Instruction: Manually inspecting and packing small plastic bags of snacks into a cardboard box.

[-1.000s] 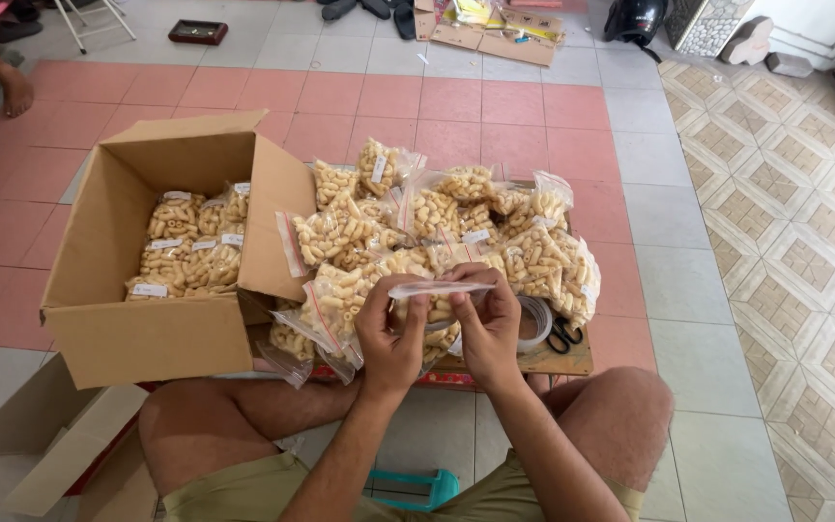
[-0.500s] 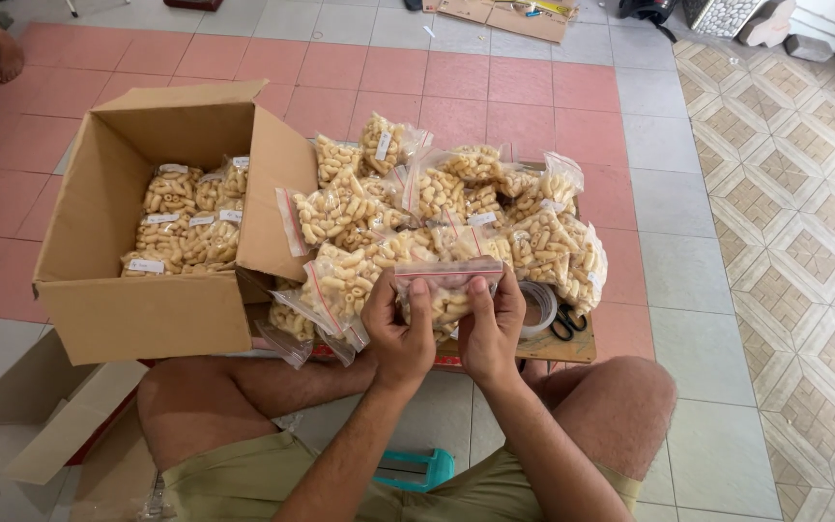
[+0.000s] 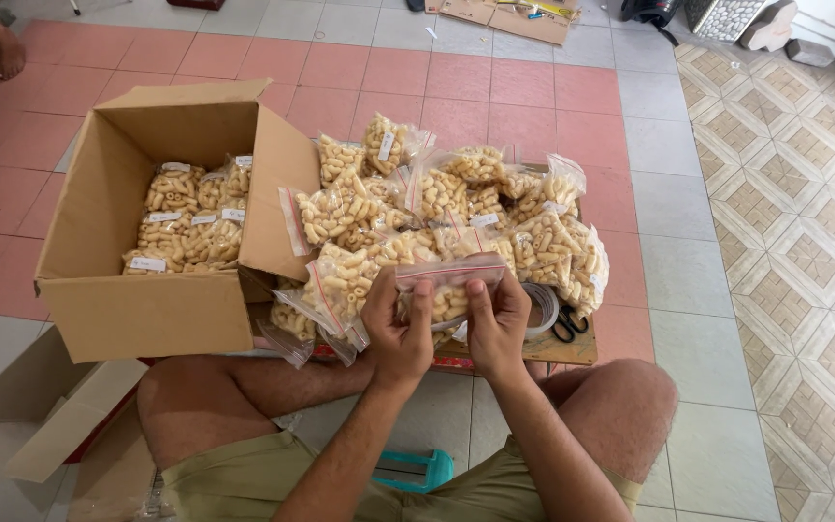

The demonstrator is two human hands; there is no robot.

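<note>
- Two hands meet just below the middle of the view, both pinched onto one clear zip bag of snacks (image 3: 448,290): the left hand (image 3: 396,324) grips its left end, thumb on the front, and the right hand (image 3: 497,324) grips its right end the same way.
- That bag is held level, its red-striped closure along the top edge between the thumbs, the pale puffed pieces hanging below and partly hidden by the fingers.
- At 12 o'clock from the hands, a heap of filled snack bags (image 3: 437,217) lies on a low board (image 3: 572,350), some bags standing, some tipped over.
- At 3 o'clock, just beside the right hand, a roll of tape (image 3: 543,311) rests on the board, with black-handled scissors (image 3: 566,329) touching its right side.
- At 9 to 10 o'clock, an open cardboard box (image 3: 147,314) stands against the heap, with more filled bags (image 3: 190,217) laid inside.
- At 7 o'clock, a flattened carton (image 3: 31,425) lies on the floor beside the person's bent left knee.
- At 6 o'clock, between the thighs, a teal plastic stool (image 3: 416,470) peeks out.
- At 11 o'clock, far off in the corner, another person's hand (image 3: 7,53) shows over the red tiles.
</note>
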